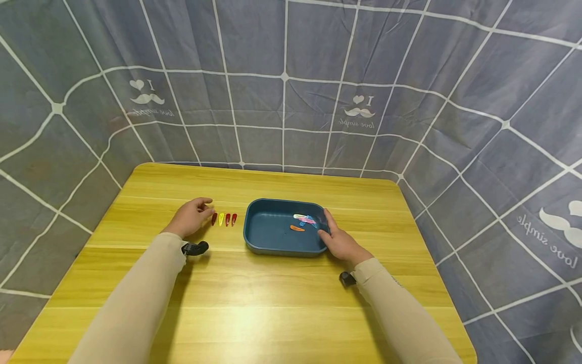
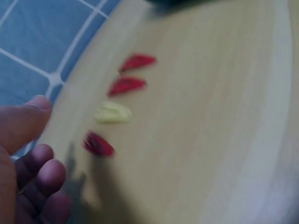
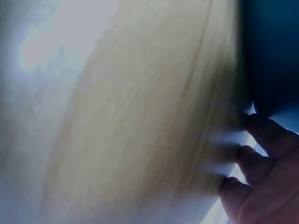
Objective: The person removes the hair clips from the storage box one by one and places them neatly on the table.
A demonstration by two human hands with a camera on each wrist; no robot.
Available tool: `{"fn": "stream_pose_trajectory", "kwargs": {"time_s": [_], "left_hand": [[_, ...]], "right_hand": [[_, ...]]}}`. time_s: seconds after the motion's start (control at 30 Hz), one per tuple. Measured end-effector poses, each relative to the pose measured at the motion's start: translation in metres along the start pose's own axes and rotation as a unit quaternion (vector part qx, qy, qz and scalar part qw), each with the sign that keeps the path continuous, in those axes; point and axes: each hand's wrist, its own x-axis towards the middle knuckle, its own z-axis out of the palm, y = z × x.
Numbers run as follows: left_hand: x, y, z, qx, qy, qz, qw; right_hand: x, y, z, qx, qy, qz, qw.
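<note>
Three red snap hair clips (image 1: 234,219) and a yellow hair clip (image 1: 221,219) lie in a row on the table, left of a dark blue tray (image 1: 268,230). My left hand (image 1: 191,216) hovers beside the leftmost red hair clip (image 2: 99,143), its fingers loosely bent; the left wrist view shows a gap between fingertips and clip. With my right hand (image 1: 342,241) I hold the tray's right end, thumb at the rim. Inside the tray lie an orange clip (image 1: 297,228) and a small overlapping pile of pink (image 1: 307,220), blue and pale clips.
The yellow wood-grain table (image 1: 254,303) has its far edge against a grey curtain (image 1: 254,101) with white grid lines, which also hangs at both sides. Dark wrist devices (image 1: 195,248) sit at both sleeve cuffs.
</note>
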Motion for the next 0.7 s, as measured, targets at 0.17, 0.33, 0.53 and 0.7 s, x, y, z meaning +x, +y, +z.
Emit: {"fn": "stream_pose_trajectory", "kwargs": {"time_s": [0.17, 0.33, 0.53, 0.7], "left_hand": [[0.000, 0.028, -0.005, -0.045, 0.038, 0.014, 0.9982], [0.001, 0.072, 0.000, -0.078, 0.048, 0.051, 0.9946], [0.003, 0.123, 0.018, -0.076, 0.004, 0.112, 0.9908], [0.006, 0.157, 0.042, -0.051, -0.061, 0.142, 0.9866]], "right_hand": [[0.000, 0.000, 0.000, 0.001, 0.001, -0.001, 1.000], [-0.001, 0.000, 0.000, 0.004, -0.001, -0.003, 1.000], [-0.002, 0.000, -0.001, 0.004, -0.001, -0.002, 1.000], [-0.002, 0.001, 0.000, 0.008, 0.003, -0.002, 1.000]]}}
